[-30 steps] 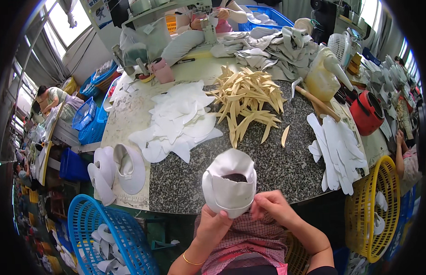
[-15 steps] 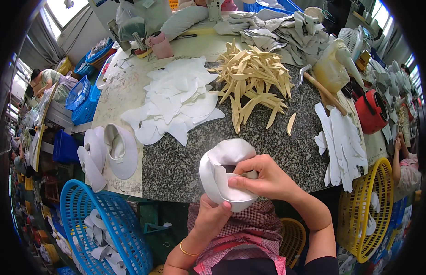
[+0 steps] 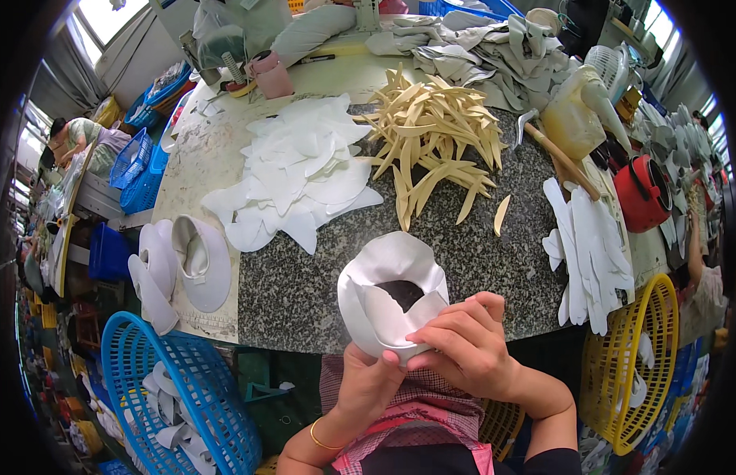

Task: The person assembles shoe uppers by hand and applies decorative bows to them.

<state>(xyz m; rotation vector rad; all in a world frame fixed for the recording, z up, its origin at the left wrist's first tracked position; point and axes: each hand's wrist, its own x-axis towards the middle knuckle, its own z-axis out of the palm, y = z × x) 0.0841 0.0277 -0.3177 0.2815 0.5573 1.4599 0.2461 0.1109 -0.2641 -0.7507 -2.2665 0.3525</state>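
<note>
Head view: left hand (image 3: 368,384) and right hand (image 3: 463,348) both grip a white shoe piece (image 3: 388,297) at six o'clock on the desk (image 3: 305,293).

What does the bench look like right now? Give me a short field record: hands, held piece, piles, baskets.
left hand: under the white curved shoe piece, thumb on its lower edge
right hand: fingers on the piece's inner flap
worktop: speckled stone slab
piles: white cut pieces at centre left; tan strips behind; white pieces at right
baskets: blue basket lower left; yellow basket lower right
</note>
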